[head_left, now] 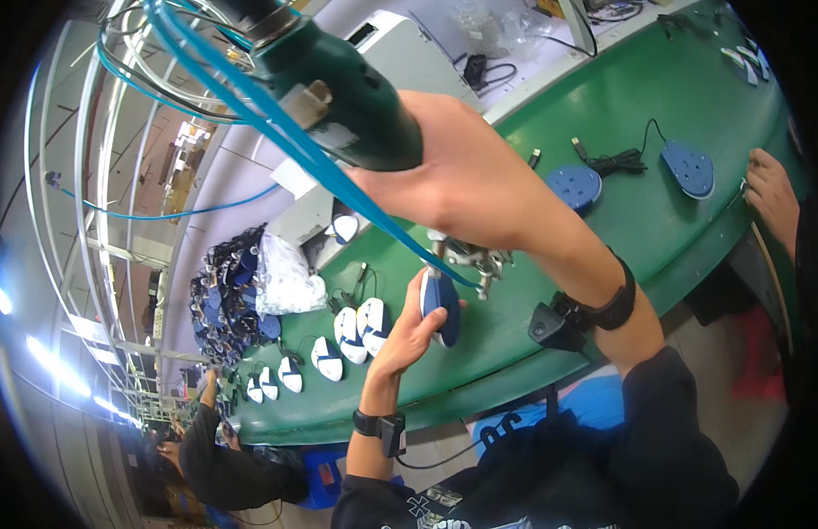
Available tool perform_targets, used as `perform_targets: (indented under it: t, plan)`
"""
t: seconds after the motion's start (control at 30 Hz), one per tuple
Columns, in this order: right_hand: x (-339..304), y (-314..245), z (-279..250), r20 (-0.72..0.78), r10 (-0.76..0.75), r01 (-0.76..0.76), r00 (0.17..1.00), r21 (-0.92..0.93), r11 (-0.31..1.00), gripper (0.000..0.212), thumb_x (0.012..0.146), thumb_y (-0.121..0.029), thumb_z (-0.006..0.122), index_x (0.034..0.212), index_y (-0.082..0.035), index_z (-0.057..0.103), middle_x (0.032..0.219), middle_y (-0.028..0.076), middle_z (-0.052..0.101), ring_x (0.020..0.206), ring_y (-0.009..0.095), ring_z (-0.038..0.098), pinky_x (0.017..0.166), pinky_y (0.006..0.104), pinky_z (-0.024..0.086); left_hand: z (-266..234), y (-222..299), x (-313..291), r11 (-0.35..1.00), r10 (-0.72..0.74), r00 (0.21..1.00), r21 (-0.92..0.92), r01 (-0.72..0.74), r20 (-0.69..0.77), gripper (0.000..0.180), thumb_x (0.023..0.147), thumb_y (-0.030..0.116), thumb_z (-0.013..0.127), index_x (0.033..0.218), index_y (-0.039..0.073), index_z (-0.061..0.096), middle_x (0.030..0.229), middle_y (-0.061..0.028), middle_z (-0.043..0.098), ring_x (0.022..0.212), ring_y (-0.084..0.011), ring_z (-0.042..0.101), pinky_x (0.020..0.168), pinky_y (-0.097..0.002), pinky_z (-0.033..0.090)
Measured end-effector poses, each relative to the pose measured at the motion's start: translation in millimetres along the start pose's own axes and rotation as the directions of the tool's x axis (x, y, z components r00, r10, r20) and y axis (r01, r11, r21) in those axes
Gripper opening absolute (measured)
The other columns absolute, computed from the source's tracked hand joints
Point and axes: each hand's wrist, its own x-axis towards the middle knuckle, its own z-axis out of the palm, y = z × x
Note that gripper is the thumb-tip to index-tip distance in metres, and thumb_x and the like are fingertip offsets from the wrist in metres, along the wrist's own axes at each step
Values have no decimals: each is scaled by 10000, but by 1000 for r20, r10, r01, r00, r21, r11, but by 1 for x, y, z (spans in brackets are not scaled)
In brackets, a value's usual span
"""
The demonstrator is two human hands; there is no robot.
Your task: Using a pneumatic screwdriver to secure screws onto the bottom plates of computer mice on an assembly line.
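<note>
My right hand is wrapped round the thick green body of a power screwdriver, which comes down from the upper left. Its metal lower end shows below my wrist, close to the top of a computer mouse; I cannot see whether the bit touches it. My left hand grips this mouse on its edge, thumb across its dark blue base. Left of that hand, a row of white and blue mice lies on the green bench. A teal cord runs down in front of my right hand.
Blue mouse bases and a coiled black cable lie to the right. Another person's hand rests at the right edge. Farther left are a heap of mice with cables, a clear plastic bag and another person's sleeve.
</note>
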Motion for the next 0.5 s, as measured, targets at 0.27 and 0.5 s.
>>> perform_targets:
  t: [0.27,0.5]
  plan:
    - [3,45,26,-56,44,-35,997,156,987,131,761,-131,658,781,-2,643,634,72,651,561,126,623,552,287,482,23,-35,26,324,15,985,-933,155,169,656,985,477,416,1409,-20,356,1399,-336,393,1177,-444,541,990,-523,494]
    - [7,57,60,-236,-54,85,970,125,988,163,832,-153,713,877,-34,612,594,-29,491,444,42,417,410,210,305,-16,-73,42,272,-46,990,-952,139,131,715,981,602,343,1350,-3,433,1284,-290,514,1148,-423,557,998,-531,489]
